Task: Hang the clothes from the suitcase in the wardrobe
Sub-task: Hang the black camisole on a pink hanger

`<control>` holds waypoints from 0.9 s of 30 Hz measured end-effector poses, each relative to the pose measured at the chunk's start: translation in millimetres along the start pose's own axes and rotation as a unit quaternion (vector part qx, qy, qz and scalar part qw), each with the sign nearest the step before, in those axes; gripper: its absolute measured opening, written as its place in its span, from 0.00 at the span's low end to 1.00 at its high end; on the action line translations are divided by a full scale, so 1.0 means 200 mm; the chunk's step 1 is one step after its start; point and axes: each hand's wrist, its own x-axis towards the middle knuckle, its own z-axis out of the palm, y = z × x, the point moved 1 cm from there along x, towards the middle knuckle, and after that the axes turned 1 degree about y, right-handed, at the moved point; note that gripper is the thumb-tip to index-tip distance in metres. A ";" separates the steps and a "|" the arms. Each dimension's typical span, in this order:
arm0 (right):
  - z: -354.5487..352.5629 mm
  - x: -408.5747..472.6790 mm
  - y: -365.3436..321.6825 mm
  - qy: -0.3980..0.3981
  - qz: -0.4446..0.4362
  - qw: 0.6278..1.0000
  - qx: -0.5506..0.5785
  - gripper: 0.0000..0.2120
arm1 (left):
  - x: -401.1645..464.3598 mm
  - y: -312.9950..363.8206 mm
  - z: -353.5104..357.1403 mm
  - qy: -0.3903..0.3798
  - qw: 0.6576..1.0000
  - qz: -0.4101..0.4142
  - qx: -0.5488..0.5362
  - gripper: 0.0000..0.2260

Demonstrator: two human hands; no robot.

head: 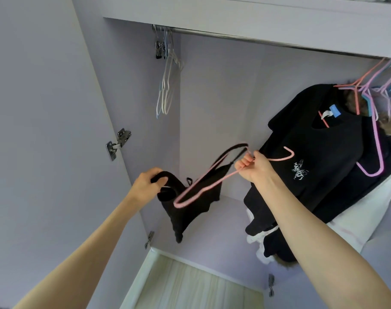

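Fingers (246,162) grip pink hanger (212,182) slanting down-left through black top (190,208).

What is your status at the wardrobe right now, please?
Left hand grips black top's strap; right hand holds pink hanger near its hook. Second strap on hanger, top half threaded. Rail mid-section free, nothing blocking.
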 end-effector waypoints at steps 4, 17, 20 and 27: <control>0.03 0.03 -0.04 0.029 -0.044 0.992 0.111 0.23 | -0.04 0.03 -0.01 -0.050 0.998 0.020 -0.024 0.06; 0.25 -0.09 0.18 -0.042 -0.061 0.995 -0.061 0.14 | -0.04 0.16 0.04 -0.123 0.987 0.103 0.015 0.10; 0.30 -0.11 0.22 -0.080 -0.038 0.994 -0.062 0.12 | -0.06 0.20 0.08 -0.189 0.978 0.085 -0.017 0.04; 0.32 -0.15 0.17 -0.058 -0.049 0.995 -0.065 0.08 | -0.08 0.22 0.09 -0.223 0.964 0.124 0.072 0.06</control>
